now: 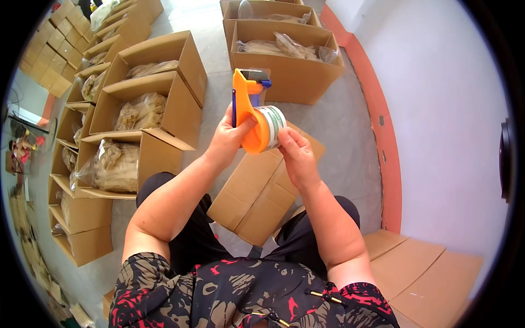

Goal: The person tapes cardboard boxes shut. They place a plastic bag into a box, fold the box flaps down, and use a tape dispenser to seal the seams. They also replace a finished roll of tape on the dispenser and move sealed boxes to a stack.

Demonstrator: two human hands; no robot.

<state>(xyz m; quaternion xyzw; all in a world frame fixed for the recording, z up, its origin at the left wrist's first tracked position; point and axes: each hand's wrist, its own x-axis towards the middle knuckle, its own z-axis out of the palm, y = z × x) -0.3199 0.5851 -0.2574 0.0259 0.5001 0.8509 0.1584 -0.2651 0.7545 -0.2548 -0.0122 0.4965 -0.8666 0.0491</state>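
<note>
My left hand (pixel 229 137) grips an orange packing tape dispenser (pixel 245 96) by its body, thumb reaching through the ring. Blue parts and a dark cutting end show at the dispenser's top. A roll of packing tape (pixel 275 125) with a white and green printed core sits on its hub. Fingers of my right hand (pixel 299 151) are pressed against the near right side of that roll. Below both hands, between my knees, a closed cardboard box (pixel 254 192) lies on the floor with its flaps meeting along a seam.
Open cardboard boxes (pixel 172 110) holding plastic-bagged brown items stand in rows at left. Another open box (pixel 287 78) is ahead, near the wall (pixel 434 123). Flattened cardboard (pixel 422 270) lies at lower right. Stacked cartons (pixel 61 41) rise at far left, and a person (pixel 22 149) is there.
</note>
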